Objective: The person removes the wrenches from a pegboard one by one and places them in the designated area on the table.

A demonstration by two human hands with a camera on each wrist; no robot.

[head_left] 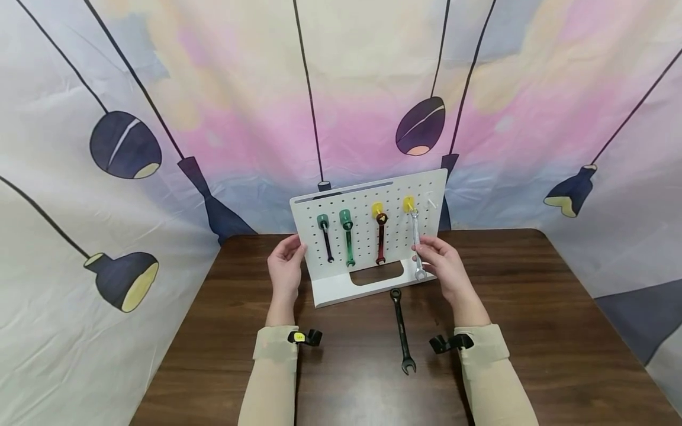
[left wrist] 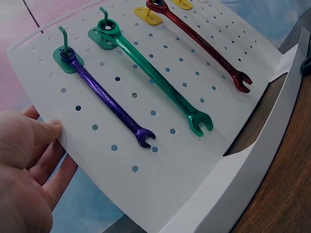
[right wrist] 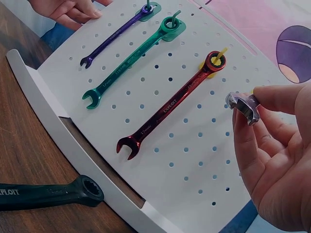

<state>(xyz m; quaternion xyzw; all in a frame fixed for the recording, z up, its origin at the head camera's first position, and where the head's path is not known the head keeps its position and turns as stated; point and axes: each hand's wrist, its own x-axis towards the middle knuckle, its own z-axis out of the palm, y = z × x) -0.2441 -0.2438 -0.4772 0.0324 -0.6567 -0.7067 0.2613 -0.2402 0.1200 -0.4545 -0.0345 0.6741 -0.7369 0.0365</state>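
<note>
pinching pegboard [head_left: 364,245] with left hand [head_left: 285,269], silver wrench [head_left: 415,228] with right [head_left: 446,266]; only head view shows black wrench [head_left: 402,331] whole.

The white perforated board [head_left: 364,244] was found standing upright, its left edge pinched by the left hand [head_left: 285,266], with the thumb on the front face. A silver wrench [head_left: 416,232] was held steeply upright by the right hand [head_left: 446,267] before the board's right part, its upper end at a yellow hook [head_left: 408,203]; whether it was looped on could not be determined. Purple [left wrist: 107,100], green [left wrist: 155,77] and red [right wrist: 170,108] wrenches were noted hung by their ring ends, open ends down, and a black wrench [head_left: 402,328] was observed lying flat in front.
</note>
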